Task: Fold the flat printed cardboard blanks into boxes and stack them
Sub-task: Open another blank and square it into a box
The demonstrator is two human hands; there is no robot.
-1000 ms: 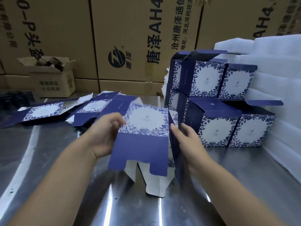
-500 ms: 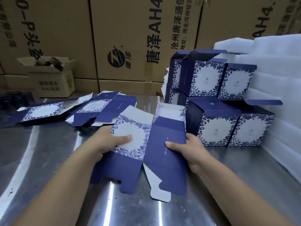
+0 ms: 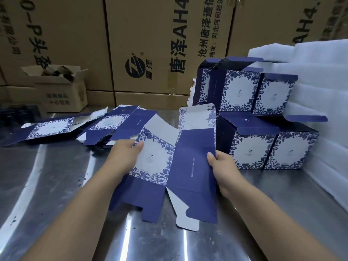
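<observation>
**Blank opened wider between both hands**

Compared with half a second ago, the blank [image 3: 169, 166] is spread a little flatter above the near table [image 3: 56, 185]. The left hand [image 3: 124, 157] and right hand [image 3: 224, 170] each pinch an edge of it. Folded boxes [image 3: 254, 117] are stacked at far right, flat blanks [image 3: 75, 127] lie at far left, and big cartons [image 3: 150, 44] stand behind. White sheets [image 3: 320, 91], perhaps foam, are at right.

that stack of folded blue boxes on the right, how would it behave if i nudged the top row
The folded boxes look like thin, empty printed card, so probably very light and easy to shove. The top row sits loose on the lower boxes, whose open lid flaps stick out, so it may slide or tip. The white foam sheets beside them might catch a rightward fall.
</observation>
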